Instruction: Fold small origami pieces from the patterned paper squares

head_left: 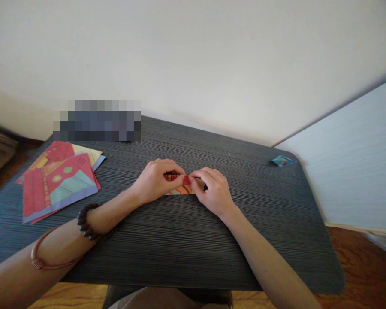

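Both my hands rest at the middle of the dark striped table [186, 240]. Between them lies a small folded piece of patterned red and orange paper [179, 190]. My left hand [156, 180] has its fingers curled over the paper's left part, pinching it. My right hand [212, 189] pinches the paper's right end with thumb and fingertips pressed together. Most of the paper is hidden under my fingers. A dark bead bracelet and a thin copper bangle sit on my left forearm.
A stack of patterned red, teal and cream paper sheets [59, 178] lies at the table's left. A small folded blue paper piece [282, 161] sits at the far right corner. A blurred dark object [96, 120] stands at the back left by the white wall.
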Available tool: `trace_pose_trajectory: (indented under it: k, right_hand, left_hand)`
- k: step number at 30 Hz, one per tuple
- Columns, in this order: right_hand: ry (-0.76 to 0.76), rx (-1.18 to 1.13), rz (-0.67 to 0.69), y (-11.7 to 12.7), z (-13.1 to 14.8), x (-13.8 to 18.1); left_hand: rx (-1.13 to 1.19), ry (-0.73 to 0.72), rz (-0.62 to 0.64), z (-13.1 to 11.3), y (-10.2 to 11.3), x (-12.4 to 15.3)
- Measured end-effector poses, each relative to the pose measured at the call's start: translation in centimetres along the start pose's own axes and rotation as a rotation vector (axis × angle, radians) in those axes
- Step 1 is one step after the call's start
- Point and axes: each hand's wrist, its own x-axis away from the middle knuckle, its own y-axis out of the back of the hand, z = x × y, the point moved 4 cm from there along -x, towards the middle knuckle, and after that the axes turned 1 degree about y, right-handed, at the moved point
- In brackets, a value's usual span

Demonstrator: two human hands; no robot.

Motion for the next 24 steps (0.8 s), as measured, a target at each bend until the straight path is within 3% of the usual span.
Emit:
trace_pose_trajectory:
  k: [9, 17, 24]
  right_hand:
    - [0.086, 0.026, -0.071, 1.0, -0.5, 0.1]
    - [-0.057, -0.058, -0.104, 2.9, -2.9, 0.8]
    - [-0.125, -0.089, 0.123, 1.3, -3.1, 0.7]
  left_hand:
    - [-0.049, 0.103, 0.006, 1.1, 0.4, 0.0]
    - [-0.069, 0.158, 0.076, 2.7, 1.0, -0.3]
    - [-0.098, -0.027, 0.008, 1.3, 0.8, -0.1]
